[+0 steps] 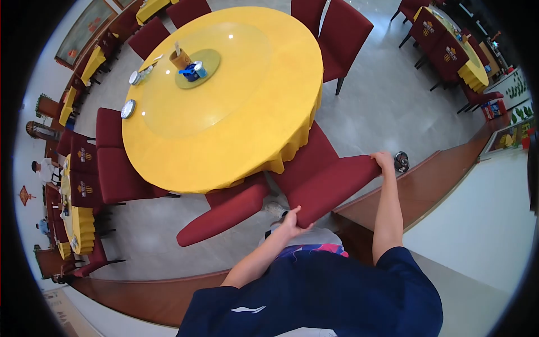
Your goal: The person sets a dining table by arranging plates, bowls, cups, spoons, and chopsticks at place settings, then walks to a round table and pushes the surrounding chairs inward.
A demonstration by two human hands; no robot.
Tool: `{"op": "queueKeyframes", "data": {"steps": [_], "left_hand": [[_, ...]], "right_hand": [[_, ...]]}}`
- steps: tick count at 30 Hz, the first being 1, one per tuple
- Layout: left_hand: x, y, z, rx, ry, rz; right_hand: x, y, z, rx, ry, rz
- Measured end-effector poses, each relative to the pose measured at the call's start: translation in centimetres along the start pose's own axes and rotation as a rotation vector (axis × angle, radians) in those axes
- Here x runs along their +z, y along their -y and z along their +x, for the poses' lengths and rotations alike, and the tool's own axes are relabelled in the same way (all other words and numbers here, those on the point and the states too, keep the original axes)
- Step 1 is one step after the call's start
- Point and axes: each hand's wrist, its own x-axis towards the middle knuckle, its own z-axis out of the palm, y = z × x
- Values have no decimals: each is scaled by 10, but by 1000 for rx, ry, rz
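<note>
A dark red chair (pixel 331 185) stands at the near edge of a round table with a yellow cloth (pixel 224 163). My left hand (pixel 293 222) grips the left end of its backrest, fingers wrapped over the edge. At the backrest's right top corner my right hand (pixel 383 160) is closed on the fabric. The chair's seat reaches toward the hanging cloth. Just left of it, a second red chair (pixel 224 216) is tucked partly under the table, untouched.
A glass turntable holds a green disc (pixel 210 62) with a brown holder (pixel 180 59) and a blue container (pixel 191 72). More red chairs (pixel 115 168) surround the table. A wooden step edge (pixel 426 185) and white wall (pixel 477 219) lie at right. A seated person (pixel 46 169) is far left.
</note>
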Motion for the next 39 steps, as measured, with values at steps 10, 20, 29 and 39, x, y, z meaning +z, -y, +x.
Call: {"op": "queueKeyframes", "data": {"steps": [10, 20, 29, 39], "left_hand": [[-44, 16, -32, -104, 3, 214], [-334, -99, -86, 189, -206, -612], [-443, -151, -164, 516, 128, -592], [-361, -195, -272, 315, -99, 44]], "right_hand": [[-14, -58, -40, -156, -281, -213], [114, -78, -185, -388, -553, -536], [301, 60, -324, -5, 319, 101], [340, 59, -306, 48, 612, 132]]}}
